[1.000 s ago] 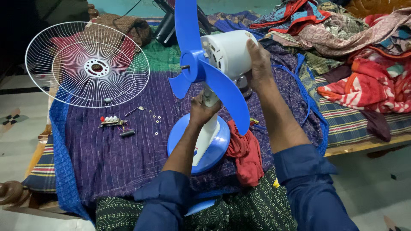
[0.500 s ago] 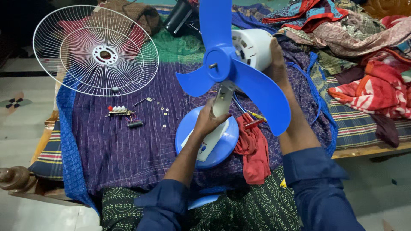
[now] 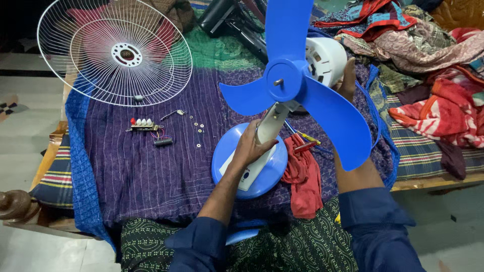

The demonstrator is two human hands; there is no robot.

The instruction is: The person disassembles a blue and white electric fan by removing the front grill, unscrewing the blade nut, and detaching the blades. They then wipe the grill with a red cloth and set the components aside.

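Now the fan (image 3: 282,100) stands on a purple cloth (image 3: 151,171), its blue base (image 3: 275,168) just left of a red rag (image 3: 305,181). Left hand (image 3: 252,148) wraps the white stem (image 3: 269,128) above the base; right hand (image 3: 348,80) presses the white motor housing (image 3: 325,58) behind the blades (image 3: 302,95). Up and left of the fan lies a wire guard (image 3: 116,53), with small parts (image 3: 151,128) between.

Wire guard (image 3: 115,53) left of fan (image 3: 297,90); rag (image 3: 304,176) beside base (image 3: 229,151).

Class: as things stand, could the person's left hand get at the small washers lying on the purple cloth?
Probably yes: the washers lie uncovered just beside the left hand, but it grips the stand.
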